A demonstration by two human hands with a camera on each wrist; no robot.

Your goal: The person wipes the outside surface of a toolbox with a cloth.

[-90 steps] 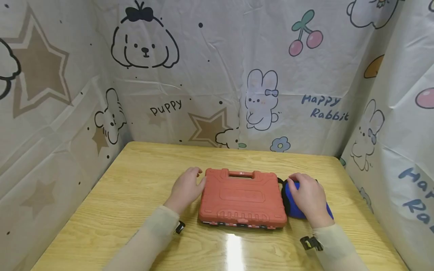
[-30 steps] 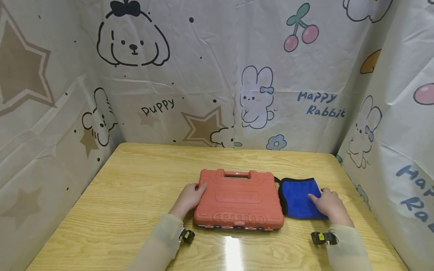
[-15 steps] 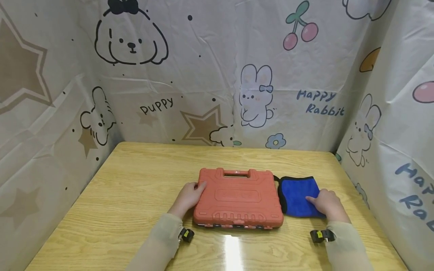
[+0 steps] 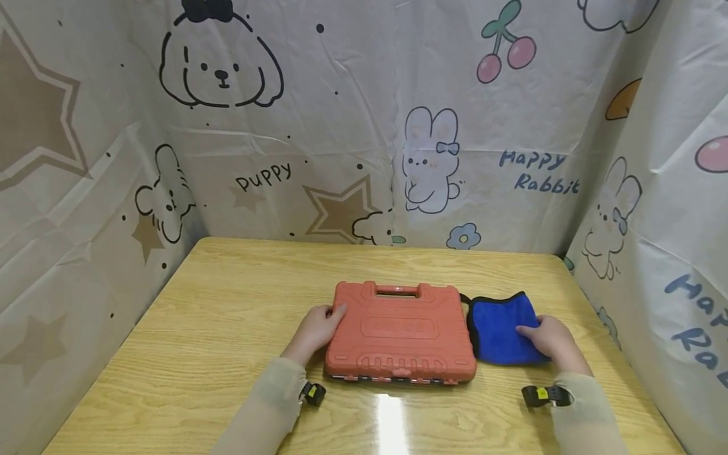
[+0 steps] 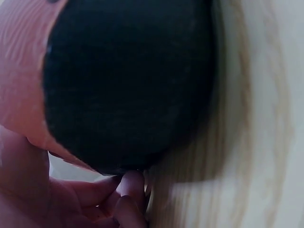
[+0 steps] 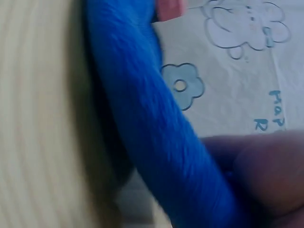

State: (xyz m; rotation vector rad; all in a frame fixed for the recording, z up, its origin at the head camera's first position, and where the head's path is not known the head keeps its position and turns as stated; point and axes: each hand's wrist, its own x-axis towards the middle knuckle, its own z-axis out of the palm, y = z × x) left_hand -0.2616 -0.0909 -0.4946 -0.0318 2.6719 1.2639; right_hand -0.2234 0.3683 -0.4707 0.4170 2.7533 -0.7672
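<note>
As far as can be judged, taking hold is done: the left hand [image 4: 316,328] grips the left edge of the closed, red, hard-plastic carrying case [image 4: 399,328], thumb on top, and the right hand [image 4: 554,341] pinches the right end of the soft, blue, black-trimmed fabric piece [image 4: 503,332]. The case lies flat on the yellow wood-grain tabletop [image 4: 256,284], handle facing away, with the fabric piece just beside its right edge, held end seemingly raised. Neither thing looks lifted clear, so any carrying seems not yet done
</note>
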